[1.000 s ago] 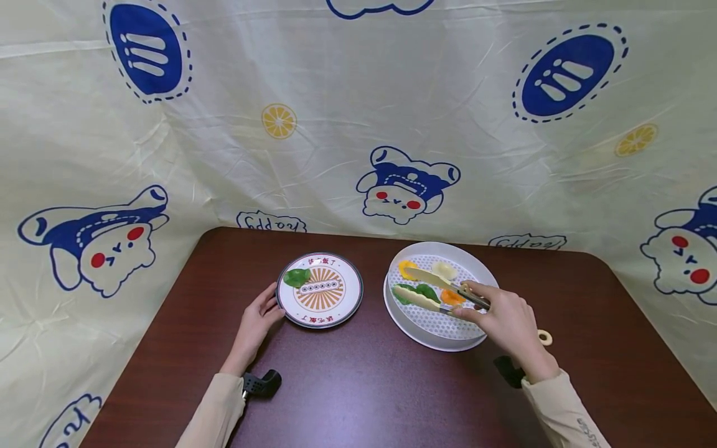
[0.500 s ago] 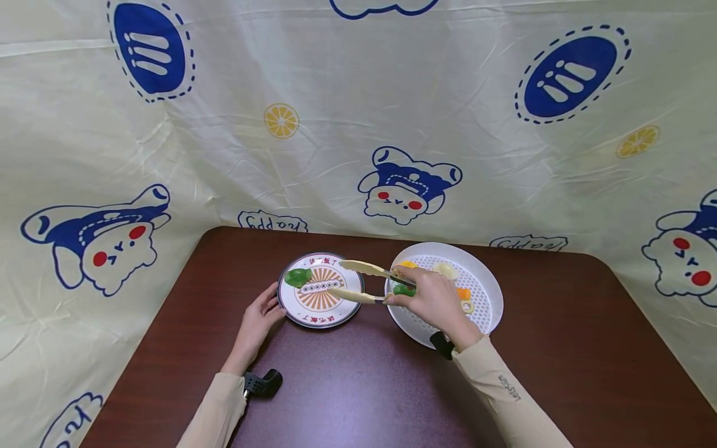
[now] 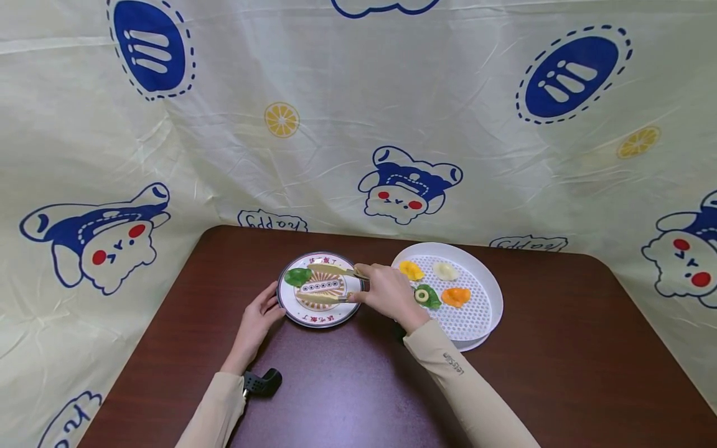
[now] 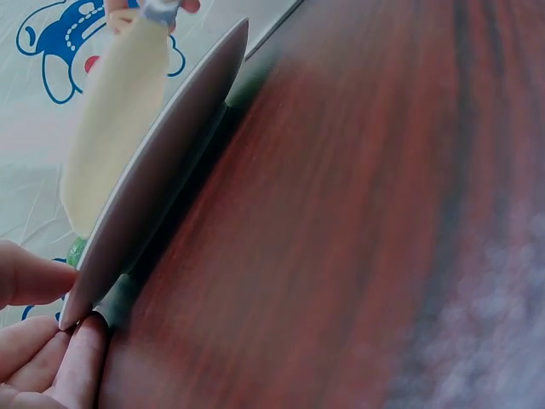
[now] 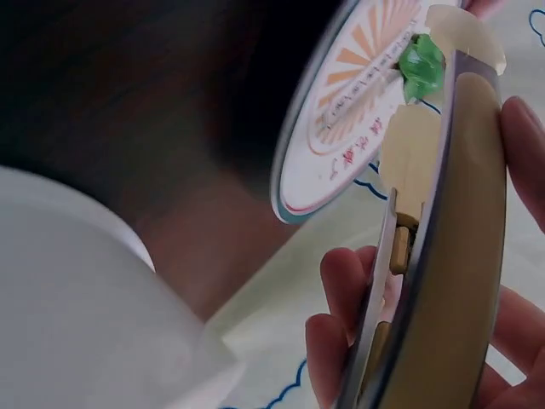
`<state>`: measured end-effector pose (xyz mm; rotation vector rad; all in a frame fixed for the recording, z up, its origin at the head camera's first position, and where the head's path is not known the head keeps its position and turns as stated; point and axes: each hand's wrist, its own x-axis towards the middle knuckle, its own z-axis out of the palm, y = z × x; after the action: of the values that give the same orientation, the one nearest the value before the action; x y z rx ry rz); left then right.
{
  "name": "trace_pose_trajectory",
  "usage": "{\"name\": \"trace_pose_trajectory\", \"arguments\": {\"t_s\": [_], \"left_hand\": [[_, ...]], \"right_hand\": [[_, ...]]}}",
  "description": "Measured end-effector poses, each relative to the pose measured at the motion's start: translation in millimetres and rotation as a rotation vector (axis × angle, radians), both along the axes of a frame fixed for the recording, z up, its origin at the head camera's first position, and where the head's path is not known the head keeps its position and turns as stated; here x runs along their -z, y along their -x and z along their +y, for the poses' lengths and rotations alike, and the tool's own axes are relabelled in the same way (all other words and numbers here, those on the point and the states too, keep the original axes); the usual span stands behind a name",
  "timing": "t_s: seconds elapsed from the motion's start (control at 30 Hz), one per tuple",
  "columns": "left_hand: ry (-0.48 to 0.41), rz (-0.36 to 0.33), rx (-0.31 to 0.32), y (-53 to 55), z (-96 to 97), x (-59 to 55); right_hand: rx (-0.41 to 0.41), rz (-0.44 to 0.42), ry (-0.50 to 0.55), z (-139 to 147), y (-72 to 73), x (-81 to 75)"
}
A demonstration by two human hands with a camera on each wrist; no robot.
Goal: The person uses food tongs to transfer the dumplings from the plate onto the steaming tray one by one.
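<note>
My left hand (image 3: 260,322) grips the left rim of a round white plate (image 3: 340,312) with a printed orange sunburst. In the left wrist view the thumb (image 4: 38,274) lies on the plate's top side and the fingers are under its edge. My right hand (image 3: 388,294) holds kitchen tongs (image 3: 330,270) with cream tips. The tongs' two arms stand apart over the plate, the tips near a green leaf piece (image 3: 297,277) on its left part. The right wrist view shows the handle (image 5: 464,256) within the hand and the leaf (image 5: 421,68) beside the tips.
To the right stands a round white perforated tray (image 3: 486,292). In it lie a yellow piece (image 3: 411,270), a pale piece (image 3: 446,270), an orange piece (image 3: 456,297) and a green leaf (image 3: 430,297) with a small ring (image 3: 421,295) on it. A patterned sheet (image 3: 313,180) hangs behind the table.
My right hand has carried the tongs left from over the tray to over the plate. The small ring now shows on the tray's green leaf. The left hand has stayed at the plate's rim.
</note>
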<state>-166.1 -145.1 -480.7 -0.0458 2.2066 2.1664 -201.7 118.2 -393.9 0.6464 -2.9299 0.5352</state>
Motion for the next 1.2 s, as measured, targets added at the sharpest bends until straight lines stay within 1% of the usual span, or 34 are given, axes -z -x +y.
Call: {"name": "trace_pose_trajectory", "arguments": {"t_s": [0.27, 0.47, 0.7, 0.83, 1.07, 1.2], "left_hand": [[-0.014, -0.002, -0.002, 0.0, 0.2, -0.9], [-0.005, 0.004, -0.009, 0.7, 0.5, 1.0], [-0.010, 0.009, -0.007, 0.6, 0.4, 1.0], [-0.005, 0.007, -0.001, 1.1, 0.6, 0.4], [0.015, 0.001, -0.004, 0.6, 1.2, -0.5], [0.028, 0.007, -0.010, -0.1, 1.2, -0.5]], "right_hand": [[0.026, 0.002, -0.014, -9, 9.2, 10.0], [0.019, 0.029, -0.005, -13, 12.4, 10.9], [0.026, -0.007, -0.017, -16, 15.3, 9.8], [0.018, -0.006, -0.035, -15, 13.8, 8.6], [0.043, 0.029, -0.071, -16, 9.7, 5.8], [0.046, 0.030, -0.061, -13, 7.2, 4.3]]}}
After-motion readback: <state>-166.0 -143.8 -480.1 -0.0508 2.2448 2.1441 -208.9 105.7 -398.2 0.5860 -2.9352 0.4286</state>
